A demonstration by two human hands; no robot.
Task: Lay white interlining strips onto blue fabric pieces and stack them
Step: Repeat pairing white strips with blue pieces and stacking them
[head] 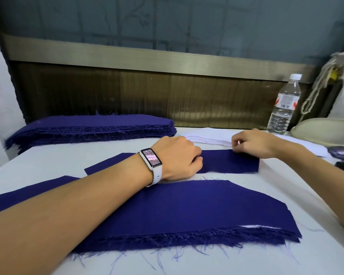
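Note:
A single blue fabric piece (228, 162) lies flat across the middle of the white table. My left hand (179, 155), with a white watch on the wrist, rests on its middle with the fingers curled down on the cloth. My right hand (252, 142) pinches the piece's far right edge. Just behind the hands lies a pile of white interlining strips (209, 136). A tall stack of blue pieces (91, 128) sits at the back left. Nearest me is a low stack of blue pieces (187, 211) with frayed edges and a sliver of white showing at its right front.
A clear water bottle (284, 106) stands at the back right beside a pale bowl-shaped object (324, 130). A dark purple object (340, 152) lies at the right edge. Rope (322, 82) hangs at the far right. A brown panel wall (147, 92) closes the back.

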